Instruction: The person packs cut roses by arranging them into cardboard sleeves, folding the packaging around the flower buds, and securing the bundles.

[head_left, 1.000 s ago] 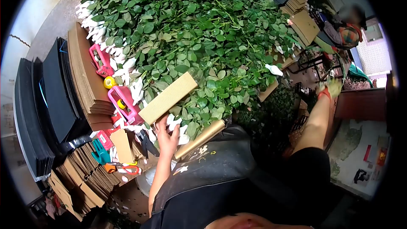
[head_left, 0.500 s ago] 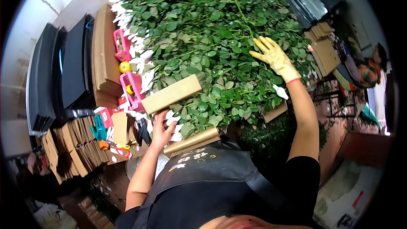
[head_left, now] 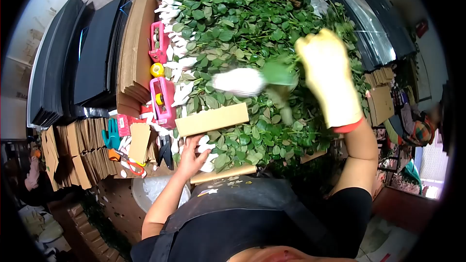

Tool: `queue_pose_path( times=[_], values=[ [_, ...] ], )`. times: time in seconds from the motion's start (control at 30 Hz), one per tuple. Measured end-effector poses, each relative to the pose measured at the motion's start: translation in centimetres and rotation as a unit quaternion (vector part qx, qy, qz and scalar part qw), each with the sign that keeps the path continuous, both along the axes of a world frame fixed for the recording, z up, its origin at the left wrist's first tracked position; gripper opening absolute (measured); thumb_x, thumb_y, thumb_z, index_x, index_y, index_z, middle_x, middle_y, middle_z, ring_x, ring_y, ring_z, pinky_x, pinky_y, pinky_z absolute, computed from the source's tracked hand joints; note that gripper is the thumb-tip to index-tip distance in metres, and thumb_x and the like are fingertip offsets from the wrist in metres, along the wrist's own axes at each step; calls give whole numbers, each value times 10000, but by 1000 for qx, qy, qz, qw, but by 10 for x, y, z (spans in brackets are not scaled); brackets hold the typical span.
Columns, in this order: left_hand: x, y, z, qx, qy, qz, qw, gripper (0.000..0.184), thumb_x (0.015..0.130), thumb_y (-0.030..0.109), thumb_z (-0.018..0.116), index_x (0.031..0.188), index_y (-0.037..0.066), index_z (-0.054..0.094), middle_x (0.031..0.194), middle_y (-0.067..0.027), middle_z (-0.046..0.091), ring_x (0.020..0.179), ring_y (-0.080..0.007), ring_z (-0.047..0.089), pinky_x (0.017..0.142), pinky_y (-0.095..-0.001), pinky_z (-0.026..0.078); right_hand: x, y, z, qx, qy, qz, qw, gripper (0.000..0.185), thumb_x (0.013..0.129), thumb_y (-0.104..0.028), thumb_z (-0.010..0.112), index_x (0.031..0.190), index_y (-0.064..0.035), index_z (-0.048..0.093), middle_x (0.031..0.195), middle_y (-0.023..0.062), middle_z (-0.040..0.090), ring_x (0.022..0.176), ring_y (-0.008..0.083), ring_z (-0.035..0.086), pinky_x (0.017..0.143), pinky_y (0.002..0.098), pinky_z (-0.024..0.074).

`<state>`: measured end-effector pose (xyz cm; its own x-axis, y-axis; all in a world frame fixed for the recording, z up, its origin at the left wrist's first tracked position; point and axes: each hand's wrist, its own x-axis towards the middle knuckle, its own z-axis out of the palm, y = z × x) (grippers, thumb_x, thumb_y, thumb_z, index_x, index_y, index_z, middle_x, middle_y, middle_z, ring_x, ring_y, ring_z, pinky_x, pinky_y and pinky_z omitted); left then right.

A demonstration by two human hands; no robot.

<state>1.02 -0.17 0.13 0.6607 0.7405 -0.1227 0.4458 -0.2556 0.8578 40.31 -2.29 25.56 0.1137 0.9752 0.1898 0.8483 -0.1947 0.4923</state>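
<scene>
My right hand (head_left: 331,80), in a yellow glove with a red cuff, is closed around the stem of a rose (head_left: 240,82). The rose's head wears a white sleeve and points left; it and the nearest leaves are blurred. Beneath lies a broad layer of leafy stems (head_left: 242,34), their white-sleeved heads lined up along the left side. My bare left hand (head_left: 190,161) rests with fingers apart at the lower left end of a corrugated cardboard strip (head_left: 212,120), fingertips at its edge. White-sleeved heads (head_left: 208,157) lie beside my thumb.
Two pink tape dispensers (head_left: 162,102) stand left of the stems, by stacked cardboard sheets (head_left: 137,51) and black sheets (head_left: 99,53). Orange-handled scissors (head_left: 133,165), a teal glove (head_left: 111,135) and folded cardboard (head_left: 87,148) lie lower left. Another person (head_left: 421,128) is at far right.
My right hand has gone from spread fingers over the leaves to a closed grip, lifting a white-sleeved rose off the layer. My left hand stays by the cardboard strip. The view has shifted.
</scene>
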Motion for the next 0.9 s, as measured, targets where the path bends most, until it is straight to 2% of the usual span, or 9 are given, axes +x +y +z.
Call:
queue_pose_path(
  times=[0.1, 0.17, 0.23, 0.37, 0.53, 0.57, 0.67, 0.8, 0.9],
  values=[
    [1, -1, 0, -52, -20, 21, 998, 607, 884, 118, 802, 1431, 49, 548, 1243, -153, 544, 1124, -283, 619, 959, -376, 546, -20, 43, -63, -203, 79, 37, 975, 184, 909, -173, 653, 1016, -51, 740, 908, 123, 778, 839, 267, 767, 738, 440, 603],
    [-4, -1, -11, -48, 30, 16, 998, 604, 888, 118, 802, 1432, 51, 548, 1244, -154, 539, 1101, -273, 639, 915, -361, 580, 7, 53, -107, -222, 323, 163, 906, 313, 871, -209, 710, 1138, -45, 709, 1023, 186, 744, 959, 385, 717, 896, 486, 567],
    [-6, -2, -18, -28, 20, 12, 999, 605, 887, 138, 812, 1427, 49, 554, 1257, -176, 552, 1069, -268, 667, 844, -351, 609, 20, 105, -127, -257, 351, 38, 900, 326, 864, -172, 701, 1178, -86, 726, 1189, 180, 724, 1105, 381, 691, 960, 465, 550],
    [-1, 1, -3, -56, 26, 17, 998, 608, 879, 144, 817, 1420, 47, 557, 1319, -208, 545, 1063, -318, 656, 800, -359, 609, 64, 192, -191, -131, 61, 137, 980, 308, 879, -108, 644, 1154, -164, 771, 1346, 133, 664, 1294, 295, 601, 1131, 422, 436],
    [-6, -2, -14, -14, -13, 15, 1000, 646, 884, 164, 813, 1452, 65, 521, 1366, -212, 530, 1102, -356, 629, 799, -387, 588, 93, 234, -296, -78, 147, -55, 984, 425, 1009, -270, 454, 1278, -91, 731, 1579, 162, 500, 1483, 293, 433, 1244, 432, 294],
    [-7, -2, -15, -11, -11, 13, 1000, 653, 885, 169, 812, 1457, 67, 514, 1377, -214, 527, 1099, -357, 630, 796, -388, 583, 72, 222, -241, -181, 101, -7, 978, 379, 1003, -235, 477, 1228, -119, 759, 1582, 162, 497, 1468, 287, 465, 1251, 411, 291],
    [-10, -2, -16, -45, 3, 5, 999, 678, 889, 186, 809, 1478, 77, 491, 1419, -228, 519, 1091, -362, 633, 789, -394, 560, 60, 194, -183, 115, 266, 68, 955, 303, 839, -75, 765, 1126, -167, 789, 1377, 129, 672, 1292, 303, 604, 1137, 447, 447],
    [-5, 1, -12, -28, -17, 11, 999, 640, 886, 168, 800, 1454, 78, 519, 1414, -225, 521, 1122, -366, 626, 843, -397, 548, 62, 144, -120, 172, 97, 152, 969, 339, 842, -47, 762, 1157, -172, 773, 1330, 113, 687, 1223, 296, 634, 1118, 406, 473],
    [-5, -1, -16, -41, -16, 16, 999, 610, 887, 159, 794, 1436, 94, 536, 1373, -192, 537, 1202, -364, 579, 909, -398, 522, 90, 93, -119, 98, 413, 87, 901, 419, 896, 28, 662, 1248, -183, 745, 1104, 112, 750, 1050, 324, 699, 979, 452, 552]
  ],
)
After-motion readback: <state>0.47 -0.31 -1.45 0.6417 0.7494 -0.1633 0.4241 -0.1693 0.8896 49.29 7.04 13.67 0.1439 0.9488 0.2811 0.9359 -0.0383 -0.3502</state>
